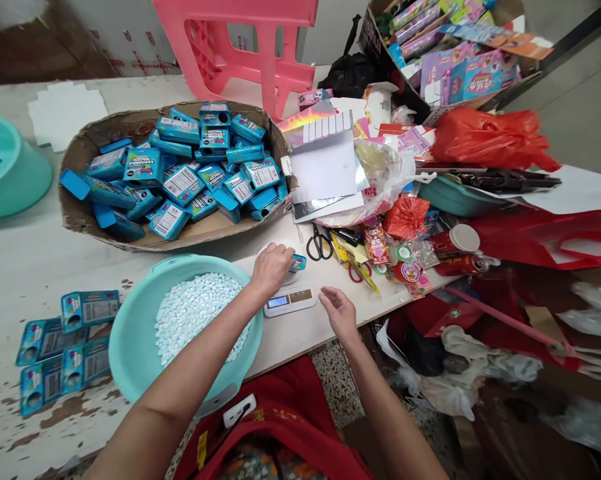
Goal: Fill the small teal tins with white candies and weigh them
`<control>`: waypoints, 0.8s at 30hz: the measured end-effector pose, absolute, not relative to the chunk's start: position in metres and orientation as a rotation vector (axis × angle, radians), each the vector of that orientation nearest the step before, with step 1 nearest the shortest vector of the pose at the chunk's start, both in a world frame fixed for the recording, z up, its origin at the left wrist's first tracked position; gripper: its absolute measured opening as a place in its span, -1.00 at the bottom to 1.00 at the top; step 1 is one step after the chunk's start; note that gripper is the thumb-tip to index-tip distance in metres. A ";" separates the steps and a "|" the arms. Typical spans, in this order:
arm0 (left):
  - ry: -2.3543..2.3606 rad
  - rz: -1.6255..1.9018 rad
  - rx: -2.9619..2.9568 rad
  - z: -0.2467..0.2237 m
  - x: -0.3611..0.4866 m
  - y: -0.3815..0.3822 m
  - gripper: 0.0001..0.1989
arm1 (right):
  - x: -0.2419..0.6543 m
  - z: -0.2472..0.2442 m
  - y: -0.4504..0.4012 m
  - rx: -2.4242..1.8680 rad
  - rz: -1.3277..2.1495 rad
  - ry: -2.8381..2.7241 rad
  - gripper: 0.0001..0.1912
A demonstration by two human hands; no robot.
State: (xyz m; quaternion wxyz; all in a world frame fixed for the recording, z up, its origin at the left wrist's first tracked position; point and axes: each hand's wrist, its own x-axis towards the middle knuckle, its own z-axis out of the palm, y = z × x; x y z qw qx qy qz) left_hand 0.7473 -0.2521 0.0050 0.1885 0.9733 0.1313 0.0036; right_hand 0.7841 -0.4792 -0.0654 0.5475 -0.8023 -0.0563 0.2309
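Note:
My left hand [274, 268] reaches over the digital scale [290, 303], its fingers closed and pointing down at the scale's round plate. A small blue box [298, 263] shows just right of those fingers; whether they grip it or something else is hidden. To the right of the scale, my right hand [338, 311] hovers with fingers bent and slightly apart, holding nothing. Under my left forearm stands a turquoise basin [135, 340] with many pale candies [195, 310]. Behind it, a cardboard box [180, 239] holds several blue candy boxes [143, 167].
Several blue packs [90, 310] lie left of the basin. Black scissors [319, 243], a yellow cutter [365, 273] and packaging crowd the right side. A pink stool [268, 53] stands behind, and another turquoise basin [25, 180] is at the far left.

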 end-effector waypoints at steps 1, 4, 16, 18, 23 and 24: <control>0.367 -0.011 2.740 0.004 0.749 -0.253 -0.81 | 0.785 -0.067 -0.481 -1.898 0.546 -0.127 -0.61; 0.384 -0.024 2.717 0.000 0.754 -0.254 -0.79 | 0.786 -0.070 -0.482 -1.901 0.538 -0.125 -0.59; 0.756 0.336 2.537 0.047 0.654 -0.210 -0.72 | 0.788 -0.070 -0.475 -1.922 0.539 -0.154 -0.58; 0.843 0.015 2.566 0.040 0.607 -0.197 -0.72 | 0.789 -0.070 -0.476 -1.929 0.532 -0.158 -0.58; 1.022 -0.176 2.548 0.013 0.544 -0.190 -0.62 | 0.787 -0.068 -0.472 -1.934 0.521 -0.164 -0.56; 1.022 -0.140 2.513 0.011 0.545 -0.193 -0.62 | 0.786 -0.067 -0.471 -1.933 0.522 -0.165 -0.56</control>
